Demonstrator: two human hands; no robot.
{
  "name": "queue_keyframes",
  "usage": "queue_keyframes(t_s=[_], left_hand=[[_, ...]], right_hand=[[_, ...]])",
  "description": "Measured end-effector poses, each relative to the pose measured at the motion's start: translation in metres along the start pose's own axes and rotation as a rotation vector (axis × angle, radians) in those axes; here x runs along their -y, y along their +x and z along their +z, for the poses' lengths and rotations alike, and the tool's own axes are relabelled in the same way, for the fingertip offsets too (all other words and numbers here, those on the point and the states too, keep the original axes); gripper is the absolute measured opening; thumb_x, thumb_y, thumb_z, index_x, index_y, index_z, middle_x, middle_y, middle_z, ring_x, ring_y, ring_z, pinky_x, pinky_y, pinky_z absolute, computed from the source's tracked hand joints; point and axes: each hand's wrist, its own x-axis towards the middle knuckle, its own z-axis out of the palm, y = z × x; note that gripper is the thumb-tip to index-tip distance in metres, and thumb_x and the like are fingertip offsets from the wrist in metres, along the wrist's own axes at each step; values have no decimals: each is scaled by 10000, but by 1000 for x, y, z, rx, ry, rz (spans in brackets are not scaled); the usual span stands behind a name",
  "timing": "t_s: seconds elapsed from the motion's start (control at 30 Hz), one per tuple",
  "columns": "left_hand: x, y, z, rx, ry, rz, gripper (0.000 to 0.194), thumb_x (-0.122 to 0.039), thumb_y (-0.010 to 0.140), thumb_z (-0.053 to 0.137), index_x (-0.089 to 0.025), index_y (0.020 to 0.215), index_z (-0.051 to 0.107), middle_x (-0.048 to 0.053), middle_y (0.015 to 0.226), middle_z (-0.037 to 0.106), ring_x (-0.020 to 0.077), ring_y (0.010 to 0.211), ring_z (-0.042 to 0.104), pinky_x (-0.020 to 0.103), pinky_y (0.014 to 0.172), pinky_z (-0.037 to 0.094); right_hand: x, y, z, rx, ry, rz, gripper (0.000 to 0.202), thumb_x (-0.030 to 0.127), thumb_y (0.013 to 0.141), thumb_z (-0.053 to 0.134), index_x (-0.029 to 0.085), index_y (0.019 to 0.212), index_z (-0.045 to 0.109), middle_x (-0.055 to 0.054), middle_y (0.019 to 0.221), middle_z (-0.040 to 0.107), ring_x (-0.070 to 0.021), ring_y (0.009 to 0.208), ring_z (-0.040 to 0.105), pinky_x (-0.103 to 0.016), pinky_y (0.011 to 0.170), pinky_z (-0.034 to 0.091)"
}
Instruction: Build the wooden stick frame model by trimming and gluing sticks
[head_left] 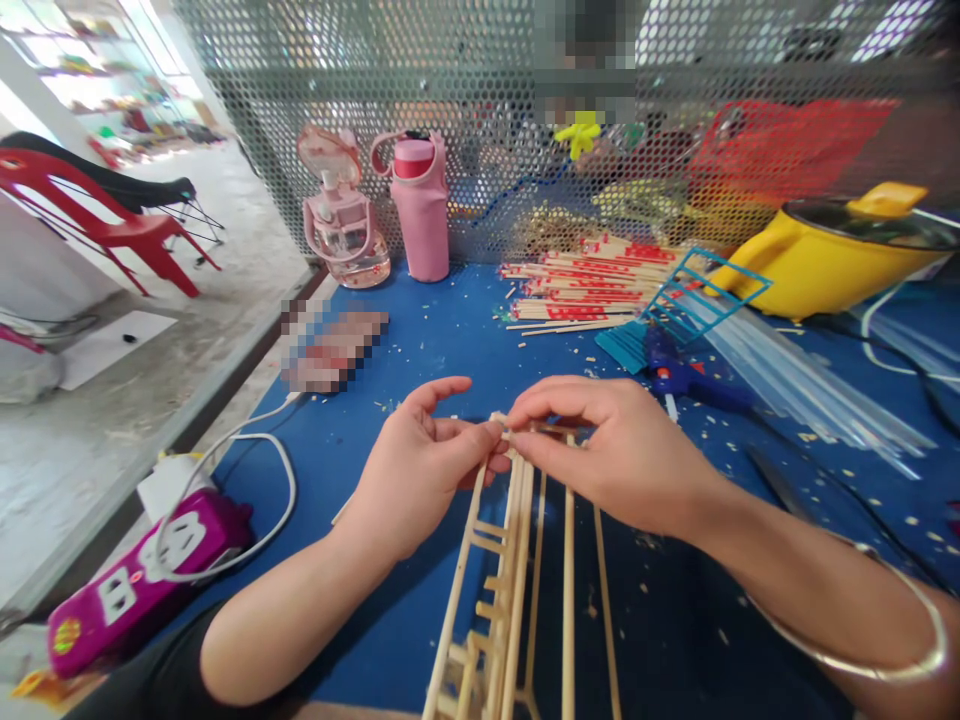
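Left hand (420,470), index raised, and right hand (622,455) both pinch stick frame (516,545) at far end, likely steadying it; glue gun (697,385) handy.

Single view, head-worn; faces forward and down across table (442,340); left hand (412,465), right hand (626,450) close, mesh (465,60) beyond.

Stick frame (515,560): pale tan. Desk (457,330): blue, pale-flecked. Pot (814,262): yellow. Glue gun (694,386): dark blue. Power strip (150,592): purple, white-faced. Tumbler (421,228): pink. Wrapped sticks (589,283): tan, red-banded.
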Motion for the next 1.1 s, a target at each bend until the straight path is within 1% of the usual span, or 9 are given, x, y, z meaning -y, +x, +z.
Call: queue_keyframes(t_s=[0.2,0.47,0.57,0.67,0.77,0.83,0.93,0.97,1.1], left_hand=[[0,1,0,-25,36,10,610,-288,698,739,-164,1204,420,24,646,692,123,554,631,175,493,446],[0,1,0,-29,50,22,585,-286,708,730,-171,1191,421,19,638,691,118,550,627,177,501,451],[0,0,0,-27,36,19,575,-275,706,733,-172,1179,423,11,627,683,112,546,623,175,503,456],[-1,0,0,-24,20,17,576,-267,702,738,-163,1174,424,15,628,681,110,550,624,178,513,469],[0,0,-1,-23,8,17,577,-253,702,739,-155,1175,424,16,626,677,115,568,635,182,525,485],[0,0,-2,-22,-4,21,574,-241,705,737,-154,1178,425,16,631,676,120,589,647,182,535,495],[0,0,-2,-22,-19,9,578,-235,696,744,-159,1176,431,20,657,684,124,599,656,182,532,502],[0,-1,-2,-21,-21,1,581,-238,690,749,-161,1172,435,24,669,688,125,597,657,179,523,499],[-2,-2,0,-20,-14,-18,560,-241,702,739,-164,1170,442,45,727,701,119,602,657,166,503,487]], right_hand=[[1,6,-16,-70,-15,100,119,110,734,577,196,748,657,30,674,680,-101,585,605,-195,523,463],[1,3,-10,-25,-97,60,132,100,716,567,197,713,656,27,694,689,-109,605,611,-202,528,453],[3,4,-14,-84,-91,35,107,123,742,577,196,762,652,23,705,678,-107,617,606,-206,549,464],[8,7,-32,-190,-106,-14,73,187,769,601,202,821,649,17,731,669,-107,623,597,-216,553,464],[8,10,-64,-246,-253,-29,92,262,791,602,206,835,659,13,703,658,-95,581,562,-236,528,427],[-3,7,-88,-235,-397,36,138,282,814,564,189,842,662,-1,680,652,-87,561,542,-258,524,396],[-42,-8,-115,-99,-611,129,110,218,773,571,181,797,671,-32,658,660,-103,566,565,-289,559,409],[-60,-16,-121,-30,-682,168,122,175,753,572,185,815,676,-46,684,675,-123,590,589,-296,571,422],[-127,-45,-123,-23,-822,202,367,31,527,661,200,851,694,-93,737,706,-232,609,636,-326,516,454]])
